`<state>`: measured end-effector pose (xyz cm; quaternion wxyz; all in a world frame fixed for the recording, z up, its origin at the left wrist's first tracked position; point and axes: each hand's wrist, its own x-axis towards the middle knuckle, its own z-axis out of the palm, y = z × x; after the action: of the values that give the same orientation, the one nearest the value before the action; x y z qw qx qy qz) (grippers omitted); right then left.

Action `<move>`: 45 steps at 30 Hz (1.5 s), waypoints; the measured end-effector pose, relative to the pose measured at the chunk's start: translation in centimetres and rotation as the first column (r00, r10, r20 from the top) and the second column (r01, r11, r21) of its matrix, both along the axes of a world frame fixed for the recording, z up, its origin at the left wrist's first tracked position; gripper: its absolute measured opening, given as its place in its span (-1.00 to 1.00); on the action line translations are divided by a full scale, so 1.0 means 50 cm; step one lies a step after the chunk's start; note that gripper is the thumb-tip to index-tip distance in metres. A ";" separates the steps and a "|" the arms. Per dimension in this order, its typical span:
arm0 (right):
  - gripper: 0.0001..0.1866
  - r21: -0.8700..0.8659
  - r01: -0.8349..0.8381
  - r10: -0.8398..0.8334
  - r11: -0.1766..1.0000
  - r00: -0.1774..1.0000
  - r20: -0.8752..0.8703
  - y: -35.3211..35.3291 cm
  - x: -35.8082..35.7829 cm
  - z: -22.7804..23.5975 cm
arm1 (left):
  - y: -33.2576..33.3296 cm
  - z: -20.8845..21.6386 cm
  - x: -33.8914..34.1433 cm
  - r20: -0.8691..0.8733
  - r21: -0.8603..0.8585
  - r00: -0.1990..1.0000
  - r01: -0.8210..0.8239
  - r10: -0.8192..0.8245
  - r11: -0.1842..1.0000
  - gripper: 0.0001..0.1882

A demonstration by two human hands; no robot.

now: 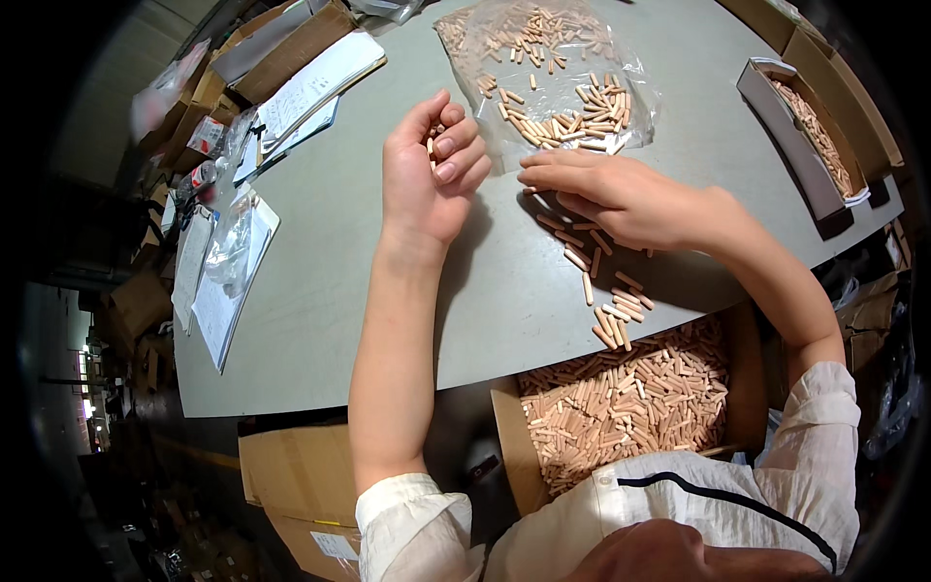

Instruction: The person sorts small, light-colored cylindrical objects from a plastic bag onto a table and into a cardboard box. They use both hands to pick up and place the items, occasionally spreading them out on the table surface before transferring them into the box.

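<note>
My left hand (427, 184) is raised above the table, palm up, with its fingers curled around several small wooden dowels that show between thumb and fingers. Over the tabletop, my right hand (626, 199) stretches its fingers forward, palm down, close above some loose dowels; whether it touches them is hidden. More loose wooden dowels (611, 320) trail from under that hand to the table's near edge. Beyond both hands lies a clear plastic bag (567, 85) with many dowels in or on it.
Below the near edge, an open cardboard box (508, 436) is heaped with dowels. A narrow carton (790, 145) of dowels stands at the right on the grey table (310, 320). Clipboards with papers (315, 87) and a sheet under crumpled plastic (223, 310) lie left.
</note>
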<state>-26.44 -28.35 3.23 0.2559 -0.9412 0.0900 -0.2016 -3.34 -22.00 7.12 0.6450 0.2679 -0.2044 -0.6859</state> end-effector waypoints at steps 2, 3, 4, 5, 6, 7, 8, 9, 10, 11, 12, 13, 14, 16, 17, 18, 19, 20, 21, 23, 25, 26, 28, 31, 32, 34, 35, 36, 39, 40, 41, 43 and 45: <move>-0.52 0.046 -0.012 0.020 0.999 0.985 -0.170 -0.001 0.010 0.024 | -0.002 -0.005 0.004 0.018 0.013 1.000 -0.004 0.004 1.000 -0.67; -0.55 0.070 -0.014 0.031 0.997 0.967 -0.253 0.001 0.011 0.035 | -0.002 -0.005 0.004 0.027 0.019 1.000 -0.005 0.004 1.000 -0.68; -0.55 0.066 -0.078 0.091 0.995 0.969 -0.230 0.003 0.007 0.037 | -0.003 -0.008 0.002 0.028 0.022 1.000 -0.002 0.002 1.000 -0.68; -0.54 0.060 -0.141 0.150 0.988 0.967 -0.206 0.005 0.001 0.038 | -0.005 -0.011 0.000 0.029 0.025 1.000 0.001 -0.001 1.000 -0.68; -0.54 0.053 -0.203 0.209 0.978 0.961 -0.183 0.008 -0.005 0.040 | -0.006 -0.012 -0.003 0.030 0.029 1.000 0.004 -0.005 1.000 -0.68; -0.56 0.093 -0.246 0.258 0.965 0.952 -0.167 0.017 -0.011 0.044 | -0.005 -0.015 -0.003 0.031 0.024 0.999 0.008 -0.008 1.000 -0.69; -0.58 0.132 -0.288 0.306 0.949 0.940 -0.149 0.029 -0.020 0.049 | -0.006 -0.016 -0.001 0.031 0.020 0.999 0.011 -0.012 1.000 -0.69; -0.60 0.170 -0.329 0.352 0.929 0.927 -0.128 0.039 -0.028 0.050 | -0.006 -0.017 0.002 0.032 0.016 0.999 0.015 -0.015 1.000 -0.69; -0.63 0.159 -0.340 0.358 0.927 0.929 -0.096 0.047 -0.037 0.045 | -0.007 -0.019 0.002 0.037 0.015 0.999 0.021 -0.022 1.000 -0.69; -0.62 0.240 -0.331 0.367 0.912 0.923 -0.120 0.053 -0.048 0.048 | -0.007 -0.019 0.002 0.039 0.018 0.999 0.020 -0.020 1.000 -0.69; -0.60 0.319 -0.319 0.378 0.892 0.915 -0.142 0.059 -0.061 0.060 | -0.005 -0.019 0.002 0.042 0.021 0.999 0.018 -0.018 1.000 -0.69; -0.59 0.394 -0.297 0.386 0.870 0.908 -0.166 0.063 -0.074 0.075 | -0.007 -0.019 0.001 0.041 0.021 0.999 0.022 -0.022 1.000 -0.69; -0.56 0.427 -0.276 0.353 0.861 0.929 -0.111 0.062 -0.092 0.081 | -0.009 -0.021 0.002 0.030 0.015 0.999 0.020 -0.021 1.000 -0.69; -0.58 0.494 -0.205 0.196 0.845 0.978 0.070 0.054 -0.122 0.075 | -0.010 -0.022 0.006 0.021 0.003 1.000 0.014 -0.014 1.000 -0.69; -0.58 0.529 -0.177 0.110 0.830 0.982 0.155 0.051 -0.135 0.073 | -0.010 -0.023 0.008 0.017 -0.003 1.000 0.007 -0.007 1.000 -0.70; -0.61 0.597 -0.122 0.000 0.793 0.980 0.200 0.058 -0.155 0.082 | -0.012 -0.026 0.010 0.006 -0.009 1.000 0.004 -0.004 1.000 -0.71; -0.61 0.584 -0.091 -0.037 0.806 0.978 0.204 0.056 -0.174 0.075 | -0.011 -0.024 0.010 0.008 -0.003 1.000 -0.008 0.008 1.000 -0.71; -0.61 0.572 -0.058 -0.075 0.819 0.976 0.206 0.054 -0.195 0.067 | -0.011 -0.023 0.010 0.008 0.003 1.000 -0.019 0.019 1.000 -0.71; -0.61 0.559 -0.024 -0.112 0.829 0.972 0.208 0.052 -0.214 0.058 | -0.010 -0.022 0.009 0.008 0.008 1.000 -0.030 0.030 1.000 -0.72; -0.60 0.595 0.049 -0.182 0.803 0.969 0.166 0.073 -0.238 0.038 | -0.009 -0.027 0.006 0.029 0.028 0.997 -0.067 0.067 0.997 -0.73; -0.59 0.616 0.127 -0.248 0.778 0.962 0.115 0.103 -0.250 0.034 | -0.010 -0.030 0.003 0.045 0.039 0.996 -0.084 0.082 0.996 -0.73; -0.58 0.599 0.122 -0.228 0.791 0.968 0.103 0.111 -0.255 0.033 | -0.012 -0.035 0.004 0.053 0.042 0.995 -0.084 0.082 0.996 -0.74; -0.60 0.488 0.121 -0.187 0.864 0.978 0.089 0.133 -0.248 0.038 | -0.016 -0.042 0.001 0.066 0.057 0.994 -0.087 0.083 0.995 -0.74; -0.63 0.335 0.065 -0.088 0.940 0.995 0.055 0.148 -0.229 0.036 | -0.019 -0.048 -0.008 0.079 0.086 0.993 -0.095 0.088 0.992 -0.74; -0.61 0.255 0.050 -0.062 0.966 0.997 0.041 0.157 -0.216 0.034 | -0.018 -0.049 -0.008 0.081 0.092 0.993 -0.098 0.090 0.991 -0.74; -0.53 0.068 -0.002 0.001 0.998 1.000 0.012 0.170 -0.182 0.028 | -0.016 -0.049 -0.009 0.089 0.117 0.991 -0.109 0.098 0.987 -0.74; -0.47 -0.038 -0.032 0.032 0.999 0.999 -0.008 0.173 -0.165 0.025 | -0.018 -0.052 -0.011 0.094 0.116 0.990 -0.114 0.104 0.987 -0.74; -0.29 -0.100 -0.073 0.066 0.992 0.995 -0.070 0.175 -0.148 0.024 | -0.020 -0.054 -0.012 0.100 0.115 0.989 -0.121 0.109 0.986 -0.74; -0.16 -0.271 -0.154 0.115 0.950 0.981 -0.155 0.181 -0.110 0.012 | -0.018 -0.053 -0.014 0.116 0.111 0.985 -0.141 0.127 0.984 -0.73; -0.10 -0.284 -0.177 0.131 0.942 0.976 -0.176 0.180 -0.101 -0.001 | -0.017 -0.052 -0.012 0.121 0.108 0.985 -0.140 0.126 0.984 -0.73; -0.11 -0.284 -0.185 0.140 0.941 0.975 -0.171 0.179 -0.101 -0.010 | -0.017 -0.050 -0.012 0.124 0.104 0.984 -0.139 0.125 0.985 -0.73; -0.12 -0.284 -0.210 0.169 0.936 0.972 -0.163 0.179 -0.104 -0.020 | -0.014 -0.048 -0.014 0.139 0.083 0.985 -0.117 0.105 0.990 -0.71; -0.11 -0.260 -0.222 0.186 0.940 0.970 -0.155 0.184 -0.121 -0.016 | -0.012 -0.043 -0.015 0.145 0.078 0.986 -0.092 0.080 0.993 -0.70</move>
<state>-32.47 -19.15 2.44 0.1358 -0.9828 -0.0210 -0.1238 -4.10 -22.59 4.98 0.6460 0.3518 -0.2087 -0.6445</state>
